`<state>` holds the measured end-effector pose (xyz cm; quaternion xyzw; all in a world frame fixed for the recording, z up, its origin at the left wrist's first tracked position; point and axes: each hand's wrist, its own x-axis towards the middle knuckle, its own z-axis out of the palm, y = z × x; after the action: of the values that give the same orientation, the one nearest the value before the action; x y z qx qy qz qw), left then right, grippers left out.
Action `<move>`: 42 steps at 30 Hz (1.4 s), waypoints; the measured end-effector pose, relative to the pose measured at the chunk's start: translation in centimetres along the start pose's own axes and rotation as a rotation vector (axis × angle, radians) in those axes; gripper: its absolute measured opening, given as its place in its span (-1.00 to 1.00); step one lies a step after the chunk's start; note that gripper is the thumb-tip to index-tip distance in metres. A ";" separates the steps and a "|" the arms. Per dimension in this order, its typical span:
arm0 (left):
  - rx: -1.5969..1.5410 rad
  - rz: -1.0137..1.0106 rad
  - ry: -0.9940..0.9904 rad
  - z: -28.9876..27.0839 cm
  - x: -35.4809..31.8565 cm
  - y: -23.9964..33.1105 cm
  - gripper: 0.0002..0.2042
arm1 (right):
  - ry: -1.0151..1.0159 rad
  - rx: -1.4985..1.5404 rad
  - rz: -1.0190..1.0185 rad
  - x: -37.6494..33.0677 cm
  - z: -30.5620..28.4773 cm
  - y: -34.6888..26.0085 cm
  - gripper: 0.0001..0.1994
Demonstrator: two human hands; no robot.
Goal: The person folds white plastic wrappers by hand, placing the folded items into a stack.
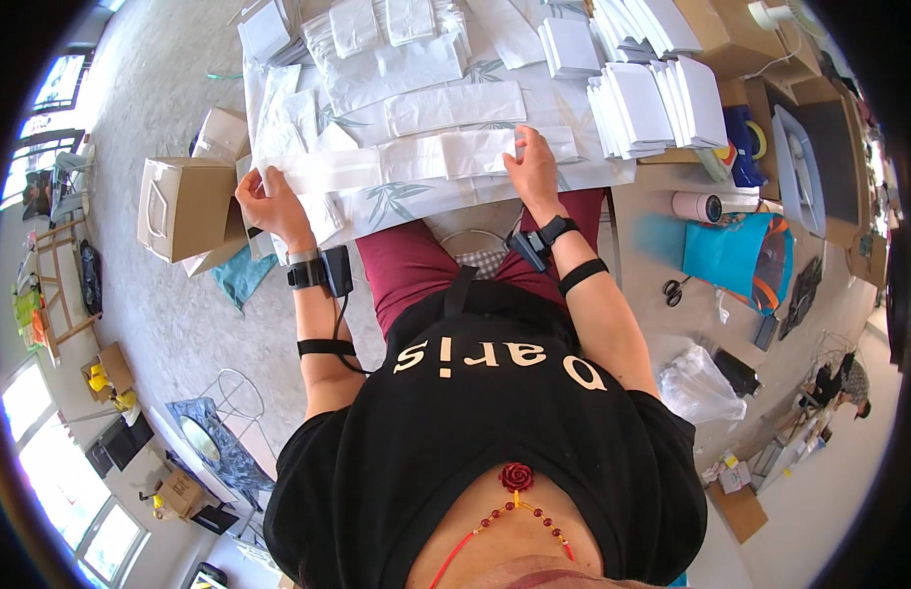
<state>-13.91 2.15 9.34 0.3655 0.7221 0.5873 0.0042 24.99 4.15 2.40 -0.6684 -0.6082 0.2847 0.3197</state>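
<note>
A long white, partly translucent strip, like thin paper or plastic film, lies stretched sideways across the near part of the table. Its left, more see-through end is pinched between the thumb and fingers of my left hand. Over at its right part, my right hand has thumb and forefinger curled at the strip's edge, the other fingers bent. Beyond the strip rests a folded white sheet. Several more thin white sheets lie loosely at the left.
Stacks of white folded boxes or cards stand at the table's right. A pile of flat white bags lies at the back. The leaf-patterned tablecloth covers the table. Cardboard boxes stand left; a turquoise bag lies right.
</note>
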 end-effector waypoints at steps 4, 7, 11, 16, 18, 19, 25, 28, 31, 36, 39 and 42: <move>0.184 0.105 -0.073 0.5 -0.1 0.2 -0.74 | 0.112 -0.077 -0.043 0.0 -1.3 1.3 -0.55; 0.231 0.133 -0.170 1.0 -0.1 -0.9 -0.74 | 0.233 -0.183 -0.075 0.1 -2.7 2.4 -0.61; 0.214 0.181 -0.390 3.3 -2.4 -0.4 -0.76 | 0.379 -0.380 -0.060 0.7 -4.2 5.1 -0.65; 0.413 0.295 -0.666 5.6 -6.4 1.0 -0.66 | 0.340 -0.444 0.061 0.6 -4.7 5.5 -0.56; 0.506 0.439 -0.650 7.0 -9.2 2.9 -0.59 | 0.336 -0.399 0.042 0.5 -4.6 6.5 -0.54; 0.497 0.487 -0.671 7.6 -10.5 4.3 -0.58 | 0.334 -0.358 0.035 0.5 -4.5 7.1 -0.54; -0.033 0.508 -1.005 11.9 -17.3 8.2 -0.63 | 0.293 -0.166 0.063 0.9 -4.1 7.4 -0.57; -0.056 0.428 -1.044 14.1 -19.0 8.6 -0.65 | 0.276 -0.056 0.159 1.1 -4.3 7.5 -0.60; -0.007 0.384 -1.079 15.3 -19.7 7.3 -0.60 | 0.279 0.091 0.239 1.0 -4.5 7.4 -0.60; 0.031 0.385 -1.105 15.7 -20.1 7.3 -0.52 | 0.265 0.214 0.318 0.8 -5.1 8.0 -0.55; 0.036 0.383 -1.096 15.6 -20.1 7.0 -0.51 | 0.270 0.146 0.289 0.7 -5.6 7.2 -0.52; 0.045 0.395 -1.100 15.8 -20.1 6.8 -0.51 | 0.293 -0.161 0.129 0.7 -6.0 7.2 -0.50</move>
<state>11.27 5.06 1.74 0.7443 0.5442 0.2857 0.2612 34.18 3.95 0.60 -0.7639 -0.5319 0.1544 0.3312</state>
